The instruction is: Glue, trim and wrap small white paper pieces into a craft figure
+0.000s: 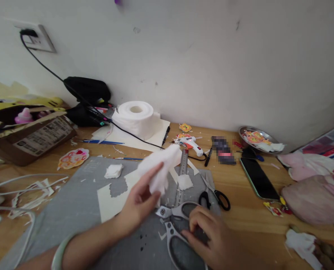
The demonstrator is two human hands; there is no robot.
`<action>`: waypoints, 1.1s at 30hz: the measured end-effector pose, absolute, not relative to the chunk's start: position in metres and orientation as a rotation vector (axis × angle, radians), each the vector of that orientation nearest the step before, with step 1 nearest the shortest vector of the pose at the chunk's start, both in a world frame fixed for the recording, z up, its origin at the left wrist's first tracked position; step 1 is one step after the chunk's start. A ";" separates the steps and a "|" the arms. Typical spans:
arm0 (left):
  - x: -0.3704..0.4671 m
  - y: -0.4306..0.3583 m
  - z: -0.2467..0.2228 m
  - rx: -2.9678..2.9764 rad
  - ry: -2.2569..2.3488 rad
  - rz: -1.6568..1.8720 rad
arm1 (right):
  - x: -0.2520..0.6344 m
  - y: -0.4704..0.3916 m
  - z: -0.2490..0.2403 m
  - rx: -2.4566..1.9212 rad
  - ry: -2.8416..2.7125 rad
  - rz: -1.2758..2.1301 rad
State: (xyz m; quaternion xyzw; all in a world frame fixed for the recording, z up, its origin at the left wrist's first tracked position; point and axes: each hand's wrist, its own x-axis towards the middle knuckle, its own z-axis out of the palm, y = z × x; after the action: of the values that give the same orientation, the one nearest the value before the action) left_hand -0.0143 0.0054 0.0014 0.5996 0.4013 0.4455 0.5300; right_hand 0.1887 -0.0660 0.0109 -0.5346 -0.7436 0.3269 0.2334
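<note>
Left hand (140, 200) pinches white tissue (168, 159), held up over grey mat (74, 206) on table. Right hand (208, 234) curled at handles of big scissors (170, 228); can't tell if grip is firm. Tissue looks light, limp, easily torn: pinch gently near edge, flat fingers. Scissors likely heavier, stiff, smooth metal: hold by handle loops, off blades.
</note>
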 end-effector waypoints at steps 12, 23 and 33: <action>0.004 -0.035 0.006 1.243 0.568 0.491 | 0.173 -0.063 -0.008 -0.932 -0.775 2.125; 0.012 -0.030 0.004 0.980 0.381 0.443 | 0.175 -0.068 -0.007 -1.441 -1.123 1.938; 0.018 -0.023 -0.009 0.788 0.471 0.426 | 0.177 -0.071 0.010 -1.554 -1.251 1.684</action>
State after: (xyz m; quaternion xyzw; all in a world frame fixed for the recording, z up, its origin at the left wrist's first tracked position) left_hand 0.0180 -0.0226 -0.0091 0.3776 0.2254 0.2040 0.8747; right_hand 0.1765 -0.0707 0.0098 -0.5745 -0.4623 0.6224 0.2624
